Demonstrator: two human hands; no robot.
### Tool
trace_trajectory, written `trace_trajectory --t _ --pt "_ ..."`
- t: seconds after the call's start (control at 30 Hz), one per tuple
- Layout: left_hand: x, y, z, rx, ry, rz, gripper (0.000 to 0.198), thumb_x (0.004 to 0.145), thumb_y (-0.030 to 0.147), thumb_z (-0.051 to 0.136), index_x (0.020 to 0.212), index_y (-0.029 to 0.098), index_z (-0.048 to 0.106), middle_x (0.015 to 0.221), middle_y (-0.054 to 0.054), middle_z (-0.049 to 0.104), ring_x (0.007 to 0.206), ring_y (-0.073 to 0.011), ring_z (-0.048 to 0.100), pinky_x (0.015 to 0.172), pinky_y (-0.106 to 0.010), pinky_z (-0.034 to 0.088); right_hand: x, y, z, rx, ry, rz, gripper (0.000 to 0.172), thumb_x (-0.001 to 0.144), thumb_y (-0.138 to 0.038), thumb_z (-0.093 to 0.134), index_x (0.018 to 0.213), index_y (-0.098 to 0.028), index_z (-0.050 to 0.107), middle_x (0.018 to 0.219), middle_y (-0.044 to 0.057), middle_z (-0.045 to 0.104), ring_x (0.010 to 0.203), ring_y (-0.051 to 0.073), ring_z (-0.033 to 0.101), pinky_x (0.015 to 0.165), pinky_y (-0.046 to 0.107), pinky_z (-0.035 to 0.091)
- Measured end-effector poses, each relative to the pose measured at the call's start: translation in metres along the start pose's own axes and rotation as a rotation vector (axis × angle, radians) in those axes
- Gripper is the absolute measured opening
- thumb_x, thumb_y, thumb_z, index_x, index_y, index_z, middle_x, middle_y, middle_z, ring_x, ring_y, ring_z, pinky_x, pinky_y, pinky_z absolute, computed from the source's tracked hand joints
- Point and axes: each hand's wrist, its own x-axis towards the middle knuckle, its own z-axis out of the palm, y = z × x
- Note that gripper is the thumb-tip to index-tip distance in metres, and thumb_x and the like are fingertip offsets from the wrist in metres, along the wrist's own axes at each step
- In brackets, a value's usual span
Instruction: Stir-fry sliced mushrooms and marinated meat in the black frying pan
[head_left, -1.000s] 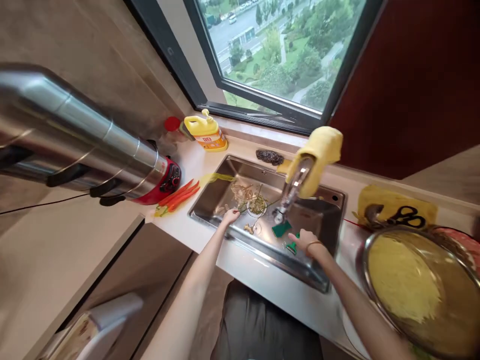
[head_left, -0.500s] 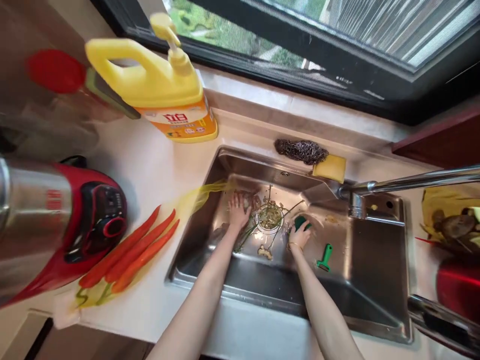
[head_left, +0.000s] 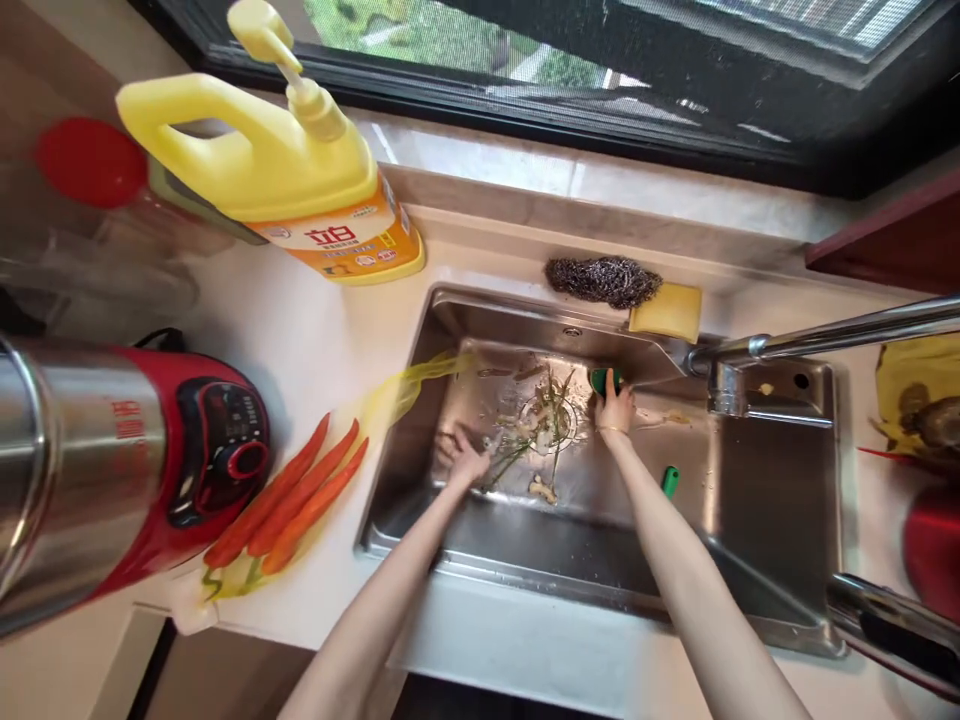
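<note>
Both of my hands reach down into the steel sink (head_left: 765, 520). My right hand (head_left: 616, 408) is closed on a green sponge (head_left: 602, 380) pressed against the sink's far wall. My left hand (head_left: 463, 460) lies on the sink floor at the left with its fingers spread, holding nothing I can see. Between the hands sits the round drain strainer (head_left: 553, 418), covered with vegetable scraps (head_left: 525, 450) and stalks. A green-handled tool (head_left: 670, 481) lies on the sink floor beside my right forearm.
A yellow pump bottle (head_left: 300, 190) stands behind the sink at the left. Steel wool (head_left: 604, 280) and a yellow sponge (head_left: 666, 310) rest on the back rim. The faucet (head_left: 825, 340) crosses from the right. Red chillies (head_left: 292, 500) and a red appliance (head_left: 202, 450) occupy the left counter.
My right hand has moved with the green sponge from beside the strainer up to the far wall. My left hand has slid back toward me, off the scraps. The view has shifted slightly.
</note>
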Motion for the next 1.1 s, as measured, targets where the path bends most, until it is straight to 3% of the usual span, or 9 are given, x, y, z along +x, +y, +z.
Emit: trace_trajectory --t 0.07,0.13,0.33,0.47,0.57,0.67,0.9,0.97,1.1 --pt "0.003 -0.002 0.007 -0.227 0.021 -0.247 0.085 0.082 0.043 0.046 0.148 0.017 -0.001 0.152 -0.023 0.003 0.139 -0.0410 0.008 0.101 -0.068 0.017 0.018 -0.018 0.005 -0.006 -0.033 -0.029 0.058 0.089 -0.028 0.040 0.146 -0.023 0.027 0.120 0.018 0.049 0.103 0.031 0.045 0.080 0.040 0.040" --pt "0.003 0.008 0.020 -0.353 0.068 -0.278 0.072 0.089 0.040 0.029 0.148 0.013 -0.002 0.151 -0.026 0.008 0.139 -0.0387 0.013 0.102 -0.068 0.017 0.021 -0.038 0.013 -0.020 -0.084 -0.131 0.057 0.090 -0.025 0.040 0.145 -0.026 0.029 0.122 0.017 0.050 0.105 0.030 0.045 0.081 0.040 0.039" --pt "-0.023 0.077 0.061 -0.349 0.023 -0.030 0.063 0.093 0.035 0.017 0.146 0.001 0.012 0.151 -0.021 0.013 0.141 -0.0257 0.009 0.112 -0.047 0.017 -0.017 -0.051 0.024 -0.053 -0.294 -0.644 0.059 0.088 -0.015 0.041 0.142 -0.037 0.032 0.134 0.008 0.047 0.116 0.027 0.038 0.090 0.038 0.035" --pt "-0.036 0.101 0.061 -0.332 -0.030 0.158 0.056 0.093 0.032 0.025 0.140 0.005 0.035 0.147 -0.017 0.031 0.138 -0.0230 0.024 0.111 -0.035 0.025 -0.043 -0.014 0.000 -0.012 -0.203 -0.560 0.053 0.090 -0.020 0.040 0.141 -0.033 0.034 0.126 0.010 0.051 0.110 0.026 0.041 0.088 0.037 0.035" --pt "-0.025 0.082 0.031 -0.327 -0.025 0.250 0.047 0.091 0.029 0.033 0.133 0.013 0.048 0.135 -0.012 0.051 0.128 -0.0219 0.044 0.107 -0.034 0.033 -0.075 0.019 -0.019 0.005 -0.077 -0.569 0.051 0.091 -0.021 0.041 0.141 -0.032 0.036 0.125 0.011 0.051 0.110 0.027 0.040 0.088 0.040 0.032" --pt "-0.003 0.043 -0.011 -0.245 0.016 0.324 0.044 0.088 0.020 0.037 0.128 0.016 0.053 0.127 -0.009 0.058 0.120 -0.0190 0.052 0.104 -0.030 0.036 -0.117 0.028 -0.018 0.050 -0.224 -0.986 0.050 0.091 -0.020 0.043 0.137 -0.039 0.039 0.122 0.009 0.054 0.105 0.024 0.043 0.085 0.039 0.031" --pt "0.025 -0.019 -0.063 -0.069 -0.030 0.215 0.038 0.083 0.016 0.046 0.119 0.010 0.058 0.121 -0.017 0.061 0.115 -0.0261 0.056 0.098 -0.034 0.041 -0.143 -0.046 0.045 0.057 -0.438 -1.337 0.041 0.095 -0.020 0.035 0.129 -0.039 0.050 0.119 0.008 0.058 0.090 0.019 0.045 0.073 0.031 0.031" --pt "0.023 -0.023 -0.063 -0.031 -0.053 0.164 0.039 0.082 0.016 0.048 0.119 0.008 0.058 0.120 -0.021 0.060 0.114 -0.0290 0.057 0.096 -0.036 0.043 -0.127 -0.060 0.051 0.039 -0.439 -1.321 0.041 0.095 -0.019 0.035 0.127 -0.035 0.053 0.115 0.008 0.059 0.090 0.019 0.046 0.074 0.031 0.032" --pt "0.020 -0.022 -0.066 -0.025 -0.093 0.132 0.040 0.083 0.016 0.047 0.121 0.011 0.056 0.121 -0.020 0.061 0.113 -0.0278 0.057 0.093 -0.033 0.044 -0.100 -0.064 0.037 -0.022 -0.369 -0.951 0.047 0.091 -0.013 0.035 0.135 -0.027 0.047 0.108 0.014 0.059 0.091 0.023 0.048 0.077 0.035 0.034"
